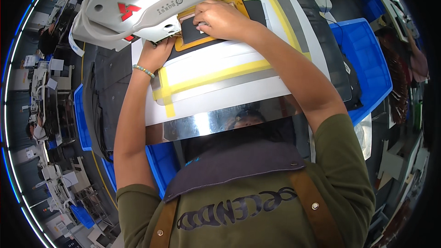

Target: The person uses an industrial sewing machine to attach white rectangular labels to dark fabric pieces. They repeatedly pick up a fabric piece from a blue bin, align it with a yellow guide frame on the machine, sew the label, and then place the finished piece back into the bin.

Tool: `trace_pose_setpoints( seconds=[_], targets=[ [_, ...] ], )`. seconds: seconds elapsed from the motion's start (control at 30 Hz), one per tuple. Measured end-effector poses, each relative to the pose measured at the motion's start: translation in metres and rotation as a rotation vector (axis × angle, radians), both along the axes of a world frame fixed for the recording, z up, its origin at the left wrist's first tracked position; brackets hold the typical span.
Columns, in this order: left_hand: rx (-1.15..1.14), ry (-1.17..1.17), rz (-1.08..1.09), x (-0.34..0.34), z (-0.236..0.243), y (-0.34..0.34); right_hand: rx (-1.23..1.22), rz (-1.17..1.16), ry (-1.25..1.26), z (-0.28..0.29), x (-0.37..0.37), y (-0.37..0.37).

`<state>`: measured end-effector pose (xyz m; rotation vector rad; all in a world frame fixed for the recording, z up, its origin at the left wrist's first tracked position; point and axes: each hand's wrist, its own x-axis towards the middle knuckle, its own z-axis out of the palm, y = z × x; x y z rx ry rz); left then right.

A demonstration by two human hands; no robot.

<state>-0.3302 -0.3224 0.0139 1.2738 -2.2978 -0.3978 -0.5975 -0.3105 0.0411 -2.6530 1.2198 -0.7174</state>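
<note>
A white sewing machine head (133, 4) with a grey lever-like cover (183, 2) reaches over the work. Beneath it lies an orange-yellow clamp frame (197, 44) around a dark fabric panel (189, 32). My right hand (223, 20) is over the frame's opening, fingers curled and pinched at the panel. A small pale bit shows at those fingertips, too little of it to name. My left hand (156, 55) is at the frame's left side, its fingers partly hidden below the machine head, so their grip does not show.
A white sheet (220, 59) edged with yellow tape (220, 76) covers the worktop, with a shiny metal strip (216, 121) along its near edge. Blue bins stand at the right (367, 69) and lower left (161, 165). Dark cloth (112, 87) hangs left. Other workstations line the far left.
</note>
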Motion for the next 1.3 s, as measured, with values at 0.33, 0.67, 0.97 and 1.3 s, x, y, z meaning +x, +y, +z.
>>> trace_pose_setpoints(
  seconds=[0.33,0.67,0.97,1.3],
  targets=[
    [0.09,0.019,0.034,-0.008,0.022,0.007,0.11,0.307,-0.154,-0.02,0.004,0.003],
    [0.069,-0.125,0.034,0.004,0.019,-0.006,-0.013,0.275,-0.137,-0.021,0.007,0.01],
    [-0.007,-0.221,-0.005,0.011,0.007,-0.023,-0.004,0.245,-0.131,-0.018,0.009,0.009],
    [0.007,-0.248,-0.024,0.02,-0.009,-0.04,0.008,0.208,-0.135,-0.023,0.009,-0.002]
  ],
)
